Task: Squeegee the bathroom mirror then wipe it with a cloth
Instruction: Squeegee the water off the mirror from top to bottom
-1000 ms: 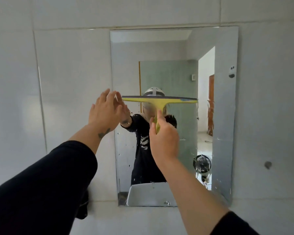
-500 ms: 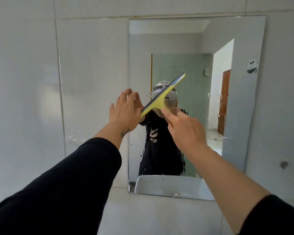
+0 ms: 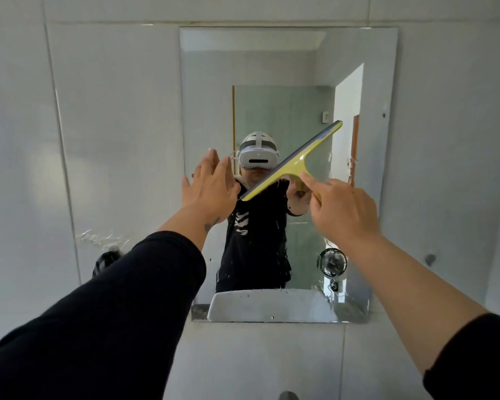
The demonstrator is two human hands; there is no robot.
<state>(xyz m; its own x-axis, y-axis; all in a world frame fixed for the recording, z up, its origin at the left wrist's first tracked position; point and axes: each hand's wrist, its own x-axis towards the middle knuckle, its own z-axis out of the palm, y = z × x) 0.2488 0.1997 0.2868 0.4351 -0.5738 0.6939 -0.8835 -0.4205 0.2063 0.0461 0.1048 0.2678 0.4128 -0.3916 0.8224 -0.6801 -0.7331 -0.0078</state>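
While right hand [image 3: 344,209] grips tilted squeegee [image 3: 293,161], left hand [image 3: 210,183] flat at mirror [image 3: 272,59] edge

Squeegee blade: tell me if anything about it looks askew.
The squeegee is tilted diagonally across the mirror, its right end high and left end low by the open left hand, not level for a stroke.

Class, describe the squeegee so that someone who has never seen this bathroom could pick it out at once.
Find the tall mirror on the pale tiled wall. In front of its middle, the right hand grips a handle, and the squeegee slants up to the right. It is the only yellow thing here, with a dark blade along its upper edge.
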